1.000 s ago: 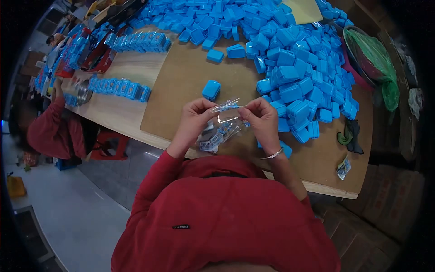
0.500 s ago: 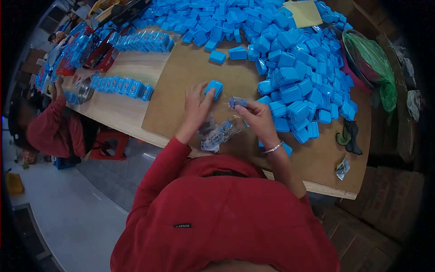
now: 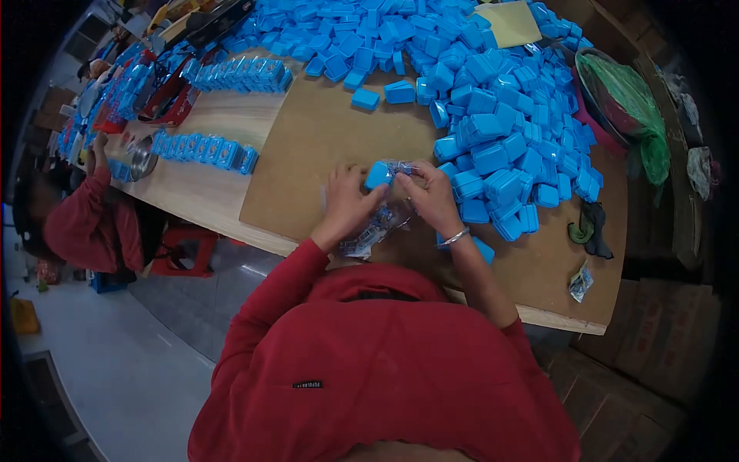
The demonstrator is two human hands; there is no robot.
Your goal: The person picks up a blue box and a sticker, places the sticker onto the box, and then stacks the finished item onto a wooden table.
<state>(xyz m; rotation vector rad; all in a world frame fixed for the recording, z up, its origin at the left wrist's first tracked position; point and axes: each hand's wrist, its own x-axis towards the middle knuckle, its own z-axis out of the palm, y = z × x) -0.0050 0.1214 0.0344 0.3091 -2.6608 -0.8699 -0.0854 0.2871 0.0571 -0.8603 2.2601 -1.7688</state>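
Observation:
My left hand [image 3: 350, 202] is closed on a small blue plastic box [image 3: 377, 175], thumb along its near side. My right hand [image 3: 433, 200] pinches a clear plastic wrapper with dark blue print [image 3: 399, 165], right at the box's right edge and overlapping it in this view. Below both hands, on the brown board [image 3: 308, 154], lies a small heap of similar printed wrappers [image 3: 377, 232], partly covered by my left hand. A silvery bracelet circles my right wrist.
A large pile of blue boxes [image 3: 493, 138] spreads over the back and right. Rows of boxes with printed fronts [image 3: 204, 148] stand at left, near a metal bowl [image 3: 142, 158]. A co-worker in red [image 3: 88, 219] sits there. A crumpled wrapper [image 3: 580, 283] lies front right.
The blue box has come right and toward me in my left hand. My right hand has brought its wrapper up against the box, so the two hands are now close together.

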